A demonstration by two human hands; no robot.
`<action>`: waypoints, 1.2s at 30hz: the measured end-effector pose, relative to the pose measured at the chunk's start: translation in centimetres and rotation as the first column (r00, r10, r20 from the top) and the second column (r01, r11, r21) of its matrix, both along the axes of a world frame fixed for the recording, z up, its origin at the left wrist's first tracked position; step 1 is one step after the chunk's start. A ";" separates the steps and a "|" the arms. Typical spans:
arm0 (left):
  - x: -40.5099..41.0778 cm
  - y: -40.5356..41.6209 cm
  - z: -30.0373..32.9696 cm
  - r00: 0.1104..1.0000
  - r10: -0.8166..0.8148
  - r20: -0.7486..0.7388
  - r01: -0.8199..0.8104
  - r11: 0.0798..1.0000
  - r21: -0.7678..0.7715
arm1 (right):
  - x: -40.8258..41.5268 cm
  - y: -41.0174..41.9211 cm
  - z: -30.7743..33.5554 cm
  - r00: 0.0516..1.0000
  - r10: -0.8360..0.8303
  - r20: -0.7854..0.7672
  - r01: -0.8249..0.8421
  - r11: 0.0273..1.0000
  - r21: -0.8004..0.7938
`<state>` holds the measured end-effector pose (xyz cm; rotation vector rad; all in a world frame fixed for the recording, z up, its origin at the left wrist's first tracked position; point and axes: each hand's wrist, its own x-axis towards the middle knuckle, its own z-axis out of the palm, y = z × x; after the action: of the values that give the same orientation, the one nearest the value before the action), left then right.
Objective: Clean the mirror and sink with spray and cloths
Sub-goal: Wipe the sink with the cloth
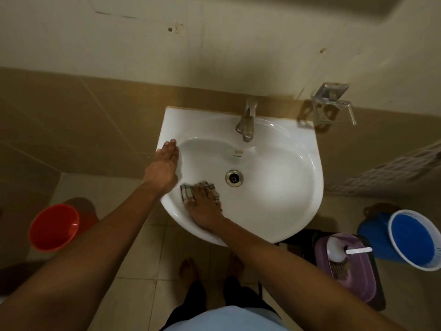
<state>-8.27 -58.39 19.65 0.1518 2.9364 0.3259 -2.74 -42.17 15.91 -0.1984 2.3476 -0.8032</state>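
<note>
Cloth [210,187] lies in the sink [274,187] bowl near its front left rim, just left of the drain [234,178]. Right hand [202,206] presses it flat, fingers spread straight. Left hand [164,163] rests open on the sink's left rim. Tap [247,123] stands at the back edge.

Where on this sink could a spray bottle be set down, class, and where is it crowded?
Likely free: the flat back rim of the sink left of the tap, and the right rim below the soap holder. Crowded: the left rim, where the left hand rests, and the front-left bowl, where the right hand presses the checked cloth.
</note>
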 end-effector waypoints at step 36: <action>-0.1 1.4 -0.9 0.995 0.100 -0.027 -0.100 0.995 -0.006 | -18.7 24.7 -0.5 -0.113 0.993 -0.030 -0.490 -0.030 0.871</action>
<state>-8.39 -56.99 18.72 0.0081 2.9774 0.3294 -21.48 -17.46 15.42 -1.8981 2.0973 1.0533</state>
